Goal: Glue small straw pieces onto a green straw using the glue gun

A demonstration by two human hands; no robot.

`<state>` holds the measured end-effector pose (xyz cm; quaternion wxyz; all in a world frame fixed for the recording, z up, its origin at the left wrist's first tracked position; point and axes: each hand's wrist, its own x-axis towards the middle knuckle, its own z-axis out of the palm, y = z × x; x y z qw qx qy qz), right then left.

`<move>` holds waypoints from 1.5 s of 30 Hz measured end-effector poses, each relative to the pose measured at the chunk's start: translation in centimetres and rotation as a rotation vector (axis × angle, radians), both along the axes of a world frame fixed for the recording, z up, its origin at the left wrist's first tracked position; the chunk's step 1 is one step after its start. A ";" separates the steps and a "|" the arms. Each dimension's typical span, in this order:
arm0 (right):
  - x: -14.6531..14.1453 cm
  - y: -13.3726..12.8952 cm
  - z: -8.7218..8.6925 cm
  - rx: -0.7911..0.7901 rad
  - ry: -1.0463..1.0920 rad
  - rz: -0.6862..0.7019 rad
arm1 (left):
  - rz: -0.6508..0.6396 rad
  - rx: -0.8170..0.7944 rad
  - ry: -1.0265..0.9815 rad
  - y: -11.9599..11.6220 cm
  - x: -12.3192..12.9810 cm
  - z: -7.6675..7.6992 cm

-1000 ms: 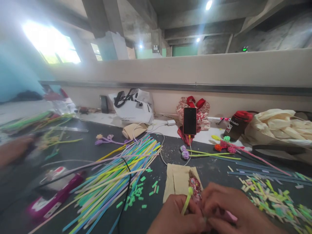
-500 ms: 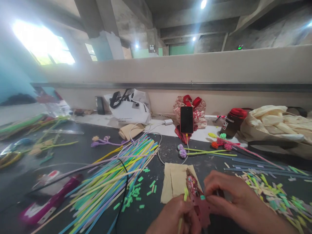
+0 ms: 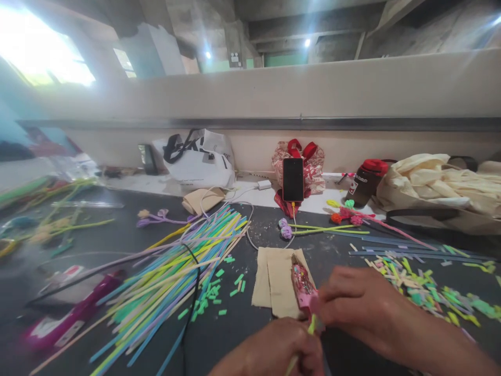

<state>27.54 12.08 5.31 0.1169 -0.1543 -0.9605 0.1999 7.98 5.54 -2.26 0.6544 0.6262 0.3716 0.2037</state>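
1. Far left, on the dark tabletop (image 3: 230,344): blurred flowers (image 3: 43,233) on yellow-green stems, and nearer the camera a purple-and-white tool (image 3: 76,309), lying on its side, blurred too.
2. Further in: a purple flower (image 3: 158,218) lying flat; behind, against the low wall, a white bag (image 3: 203,167) with black lettering.
3. Left of centre: a wide fan of pastel sticks (image 3: 176,277), crossed by a thin black cable (image 3: 196,287), with a folded tan cloth (image 3: 202,200) near the far end and loose green snippets (image 3: 211,292) along the right side.
4. Around centre: a spread cloth (image 3: 263,284), tan, under the metal nose of a pink tool (image 3: 303,284).
5. At the near edge: left hand (image 3: 279,347), fingers closed on a yellow-green stem (image 3: 312,325), with the upper end between both hands, close to the pink tool's rear.
6. Behind: a phone (image 3: 293,180), upright against a red-patterned bag (image 3: 317,159); before it, two lilac flowers (image 3: 286,228) on green stems.
7. Right hand (image 3: 358,303): fingers drawn together beside the stem's upper end and the pink tool; impossible to tell whether clamped on anything.
8. Far right: a dark bottle (image 3: 365,185) with a red lid, red and orange flowers (image 3: 354,215), scattered cut pieces (image 3: 422,287) and a cream bag (image 3: 418,183).
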 end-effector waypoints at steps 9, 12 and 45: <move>0.3 -0.2 0.1 0.002 0.012 0.070 | -0.004 0.011 0.010 0.0 0.0 2.8; 0.2 -0.5 0.1 0.015 -0.024 0.052 | -0.054 -0.020 -0.005 0.4 0.4 2.4; 0.6 -0.7 0.5 0.014 0.221 -0.110 | 0.007 0.139 -0.020 -0.1 0.6 3.0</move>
